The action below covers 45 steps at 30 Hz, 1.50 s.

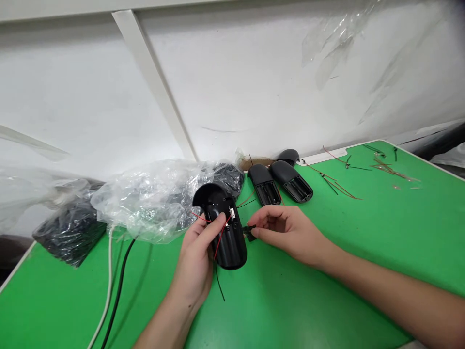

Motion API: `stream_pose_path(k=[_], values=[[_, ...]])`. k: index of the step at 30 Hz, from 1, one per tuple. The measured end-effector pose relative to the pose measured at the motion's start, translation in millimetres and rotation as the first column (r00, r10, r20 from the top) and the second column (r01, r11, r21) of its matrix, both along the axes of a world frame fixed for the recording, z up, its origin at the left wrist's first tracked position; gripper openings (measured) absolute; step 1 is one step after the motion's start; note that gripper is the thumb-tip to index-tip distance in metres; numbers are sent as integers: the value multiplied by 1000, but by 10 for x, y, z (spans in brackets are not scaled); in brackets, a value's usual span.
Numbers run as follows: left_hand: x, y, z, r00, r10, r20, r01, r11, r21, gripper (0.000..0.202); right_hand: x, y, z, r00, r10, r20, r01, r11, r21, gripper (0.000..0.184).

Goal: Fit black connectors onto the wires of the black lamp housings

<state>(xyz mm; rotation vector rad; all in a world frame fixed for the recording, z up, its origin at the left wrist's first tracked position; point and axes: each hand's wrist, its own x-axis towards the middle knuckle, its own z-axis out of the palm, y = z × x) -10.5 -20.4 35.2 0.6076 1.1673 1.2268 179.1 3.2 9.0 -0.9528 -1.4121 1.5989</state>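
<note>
My left hand [198, 247] grips a black plastic housing [228, 249], its hollow inner side facing me and the thumb pressed on it. A white connector [232, 213] sits inside the housing, and thin red and black wires run out of it. Just right of the housing, my right hand [281, 230] pinches a small black plastic piece [250, 232] between thumb and fingers. That piece is close to the housing's edge; whether they touch I cannot tell. Behind my hands lie two black housings [264, 184] with open battery compartments, and a rounded black cover [288, 156].
Clear plastic bags [145, 198] with black parts lie along the back left of the green table [308, 291]. A white cable [109, 281] and a black cable [121, 281] cross the left side. Loose thin wires [334, 182] are scattered at the right, before a white wall [236, 97].
</note>
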Motion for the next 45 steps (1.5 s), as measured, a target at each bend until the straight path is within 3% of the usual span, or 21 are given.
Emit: stream_pose_path(k=[5,14,21,26,39,45], values=[[2,-26,-13,995,-81,-55,81,997,-4,35,0,11,66,997,-38,-71,32,996,-81,15],[55,-64,32,994,-56,-95,62,996,60,30,7,-12,76,987,-97,-129,78,987,-141,10],[57,-76,-6,980,-138,-141,148,987,65,33,-15,0,96,983,-109,-151,80,980,-183,9],[61,-66,-8,984,-128,-127,137,988,65,36,-9,20,90,977,-133,-169,93,970,-226,14],[87,-67,-25,984,-138,-111,142,990,21,34,-9,19,84,986,-120,-114,107,988,-110,14],[101,-57,-50,990,-90,-107,90,996,-2,36,2,20,60,988,-113,-107,107,992,-59,16]])
